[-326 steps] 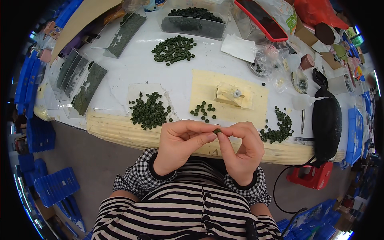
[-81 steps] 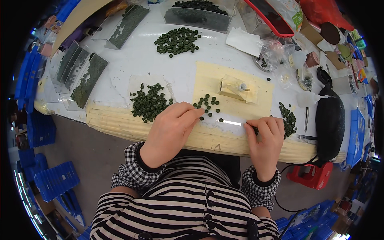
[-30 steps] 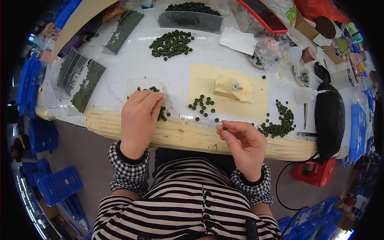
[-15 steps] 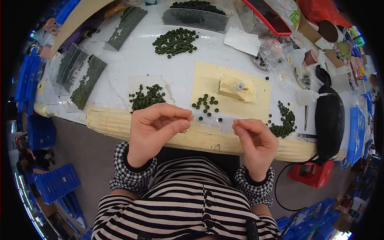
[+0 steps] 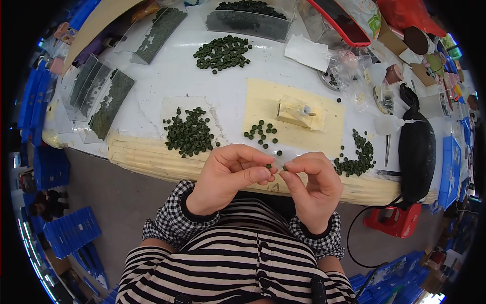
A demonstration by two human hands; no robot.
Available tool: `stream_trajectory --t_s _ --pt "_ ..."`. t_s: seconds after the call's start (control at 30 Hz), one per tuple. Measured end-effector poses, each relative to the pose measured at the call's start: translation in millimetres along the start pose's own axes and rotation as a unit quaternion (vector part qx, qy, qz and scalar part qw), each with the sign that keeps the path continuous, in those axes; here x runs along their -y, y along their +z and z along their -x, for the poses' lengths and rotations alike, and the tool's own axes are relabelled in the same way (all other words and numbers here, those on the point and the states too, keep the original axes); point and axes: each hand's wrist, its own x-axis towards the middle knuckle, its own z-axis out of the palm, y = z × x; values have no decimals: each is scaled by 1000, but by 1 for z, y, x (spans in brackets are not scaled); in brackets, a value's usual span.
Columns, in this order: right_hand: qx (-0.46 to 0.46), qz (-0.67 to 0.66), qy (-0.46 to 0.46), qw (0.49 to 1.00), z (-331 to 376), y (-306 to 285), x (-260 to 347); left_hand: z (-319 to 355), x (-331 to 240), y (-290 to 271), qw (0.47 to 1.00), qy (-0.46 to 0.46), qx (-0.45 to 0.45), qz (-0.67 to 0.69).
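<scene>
Along the far edge of the white bench [image 5: 167, 81]: a clear rectangular plastic tray [image 5: 248, 20] filled with dark green pieces, a flat red-rimmed black tablet-like slab [image 5: 341, 23], a white paper slip [image 5: 306, 50] just beside it, crumpled clear plastic bags [image 5: 354, 71] to the right. At the left edge, long clear plastic sleeves [image 5: 104, 96] lined with dark green pieces, fanned at an angle. At mid-bench, a pale yellow square mat [image 5: 291, 119] bearing a small yellow block with a metal pin [image 5: 296, 109] and a loose cluster of small dark green round discs [image 5: 260, 133]. Left of the mat, a denser heap of the same discs on a clear sheet [image 5: 188, 131]; another heap [image 5: 223, 50] farther back; a curved scatter [image 5: 357, 159] at the right, near a black pouch [image 5: 416, 152].

Raised before the near edge of the bench, left hand [image 5: 228, 177] and right hand [image 5: 311, 187] almost touching at the fingertips. Left grip pinched closed, thumb against forefinger, on one small dark green disc [image 5: 268, 165], round, matte. Right grip likewise pinched on a similar tiny dark green piece [image 5: 284, 168], mostly hidden between the fingertips.
</scene>
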Motion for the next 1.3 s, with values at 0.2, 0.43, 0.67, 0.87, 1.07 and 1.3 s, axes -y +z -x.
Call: stream_trajectory --t_s 0.2,0.43,0.67,0.87,1.07,1.3 --pt "-11 35 -18 999 -2 8 4 1 -2 5 998 -10 -21 -50" --pt "-34 21 -2 999 1 11 2 1 0 10 995 16 -47 -85" --pt "-36 3 10 999 3 13 2 2 -1 12 996 -2 -57 -70" --pt "-38 93 -54 994 4 13 4 0 0 13 996 -12 -68 -49" --pt "-1 52 -61 997 3 8 1 1 1 10 997 -27 -64 -28" --pt "31 -4 -35 999 6 6 -2 0 -8 15 977 70 -67 -190"
